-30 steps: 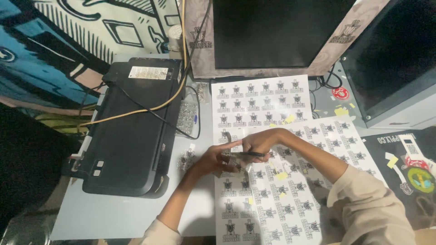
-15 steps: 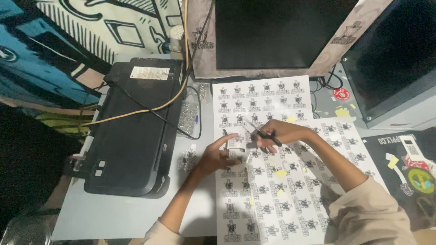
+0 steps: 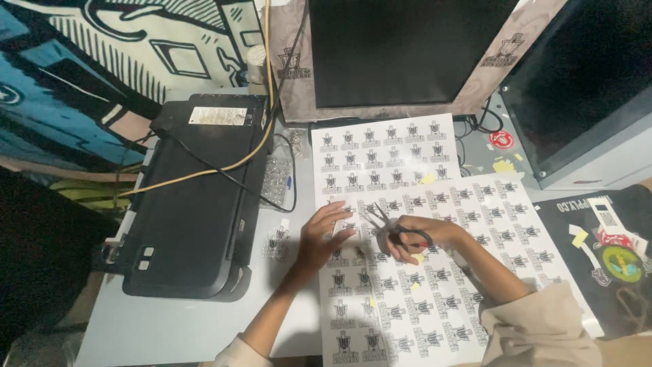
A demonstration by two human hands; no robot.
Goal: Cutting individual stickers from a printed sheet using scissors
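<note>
A pair of black-handled scissors (image 3: pixel 394 230) lies in the right hand (image 3: pixel 418 238), whose fingers are curled through and around the handles; the blades stand parted in a narrow V, tips pointing up and left over the nearest sticker sheet (image 3: pixel 435 285). That sheet, white and printed with rows of small dark emblems, lies flat on the grey desk (image 3: pixel 170 326), and a second sheet of the same kind (image 3: pixel 384 153) lies just beyond it, partly overlapped. The left hand (image 3: pixel 322 234) rests on the near sheet's left edge, just left of the scissors, palm down and fingers spread, gripping nothing. Left of the sheet sit a few small cut-out stickers (image 3: pixel 275 243), then a black printer (image 3: pixel 197 204) with cables draped across it. Beyond the far sheet stands a dark monitor (image 3: pixel 401 47).
</note>
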